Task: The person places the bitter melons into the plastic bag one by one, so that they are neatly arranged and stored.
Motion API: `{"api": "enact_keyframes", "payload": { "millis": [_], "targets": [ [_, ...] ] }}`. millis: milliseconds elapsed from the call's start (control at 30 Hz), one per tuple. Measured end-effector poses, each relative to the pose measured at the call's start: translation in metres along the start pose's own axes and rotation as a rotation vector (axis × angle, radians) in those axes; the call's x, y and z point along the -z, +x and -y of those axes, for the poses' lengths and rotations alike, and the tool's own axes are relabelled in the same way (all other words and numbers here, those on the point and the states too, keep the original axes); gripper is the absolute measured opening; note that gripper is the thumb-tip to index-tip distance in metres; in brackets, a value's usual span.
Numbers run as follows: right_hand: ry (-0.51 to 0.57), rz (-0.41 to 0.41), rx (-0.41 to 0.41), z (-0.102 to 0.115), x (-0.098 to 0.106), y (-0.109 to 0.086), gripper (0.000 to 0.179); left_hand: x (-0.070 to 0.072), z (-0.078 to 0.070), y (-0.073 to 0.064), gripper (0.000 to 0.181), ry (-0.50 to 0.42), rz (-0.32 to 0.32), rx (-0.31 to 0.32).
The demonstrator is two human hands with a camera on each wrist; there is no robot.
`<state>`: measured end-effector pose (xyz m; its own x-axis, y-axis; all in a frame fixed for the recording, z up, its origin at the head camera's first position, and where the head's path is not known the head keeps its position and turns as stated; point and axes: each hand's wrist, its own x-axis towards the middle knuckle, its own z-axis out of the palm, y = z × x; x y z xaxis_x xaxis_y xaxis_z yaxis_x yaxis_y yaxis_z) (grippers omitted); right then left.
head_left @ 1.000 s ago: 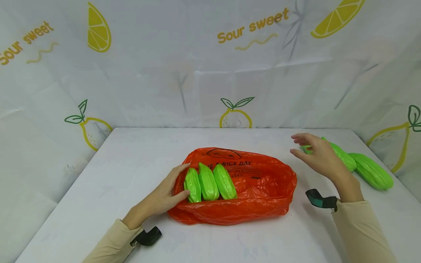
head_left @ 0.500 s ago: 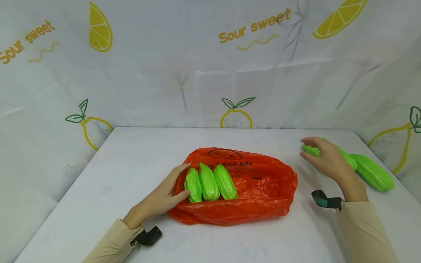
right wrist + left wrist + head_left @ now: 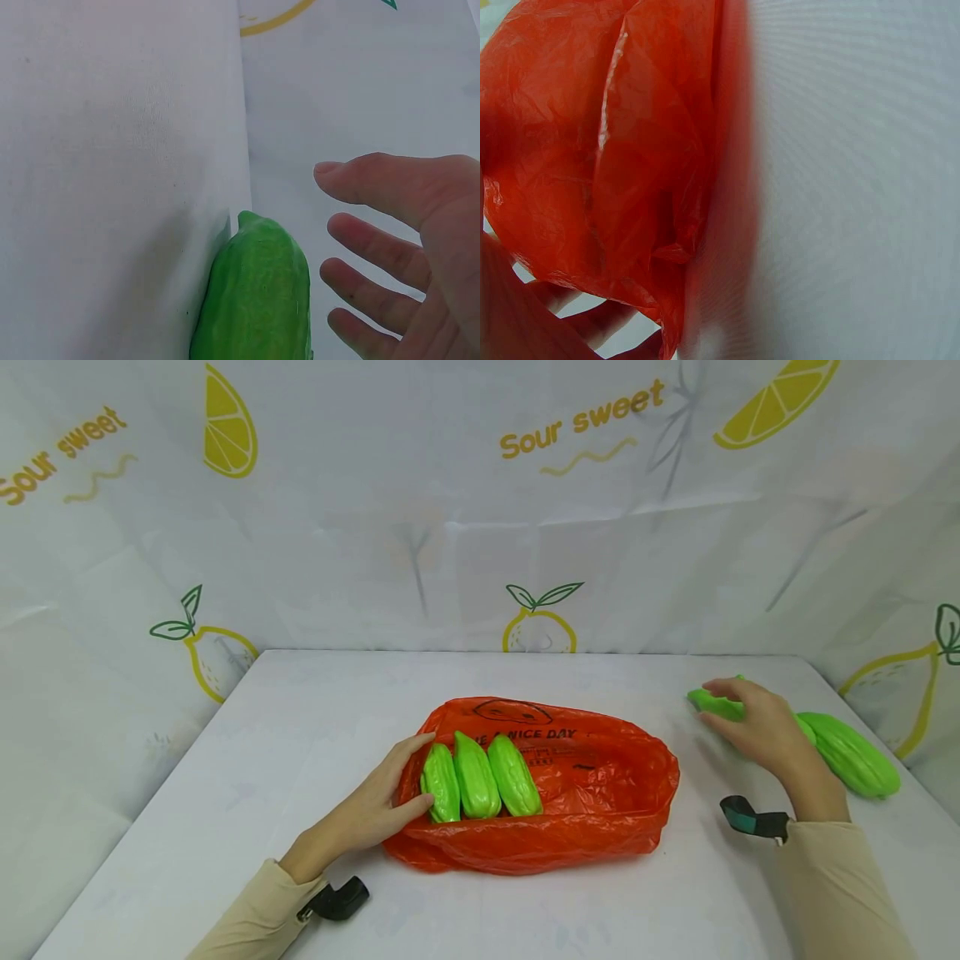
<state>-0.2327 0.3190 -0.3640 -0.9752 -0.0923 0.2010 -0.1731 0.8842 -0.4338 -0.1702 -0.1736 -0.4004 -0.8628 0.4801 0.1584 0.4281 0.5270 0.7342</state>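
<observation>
Steadied at nine

The left hand (image 3: 367,806), spread wide, braces the bag (image 3: 540,846) at nine o'clock, seemingly to hold it agape around three gourds (image 3: 476,778). At two o'clock, the right hand (image 3: 759,727) arches by loose gourds (image 3: 855,756), thumb parted from fingers, gripping nothing.

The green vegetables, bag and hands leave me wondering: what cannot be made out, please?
Head: small print in the red bag, unreadably tiny.
Head: right end of the leftmost loose vegetable, behind the right hand.
Left wrist: much of the left hand, past left and bottom edges.
Right wrist: lower end of a green vegetable, past bottom edge.
</observation>
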Motion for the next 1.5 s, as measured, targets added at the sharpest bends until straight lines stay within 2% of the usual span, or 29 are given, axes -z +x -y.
{"api": "enact_keyframes", "payload": {
  "millis": [333, 833, 1300, 1500],
  "targets": [
    [-0.001, 0.027, -0.042, -0.013, 0.001, -0.002, 0.048, 0.000, 0.002, 0.000, 0.072, 0.004, -0.001, -0.006],
    [-0.027, 0.008, -0.027, -0.029, -0.003, -0.004, 0.050, 0.000, 0.003, 0.000, 0.072, 0.006, 0.000, -0.008],
    [-0.031, 0.038, 0.002, -0.028, -0.002, -0.003, 0.061, 0.000, 0.002, 0.000, 0.072, 0.013, 0.000, -0.003],
    [-0.027, 0.084, -0.026, -0.027, -0.001, -0.004, 0.063, 0.000, 0.002, 0.000, 0.072, 0.001, 0.002, -0.003]
  ]
}}
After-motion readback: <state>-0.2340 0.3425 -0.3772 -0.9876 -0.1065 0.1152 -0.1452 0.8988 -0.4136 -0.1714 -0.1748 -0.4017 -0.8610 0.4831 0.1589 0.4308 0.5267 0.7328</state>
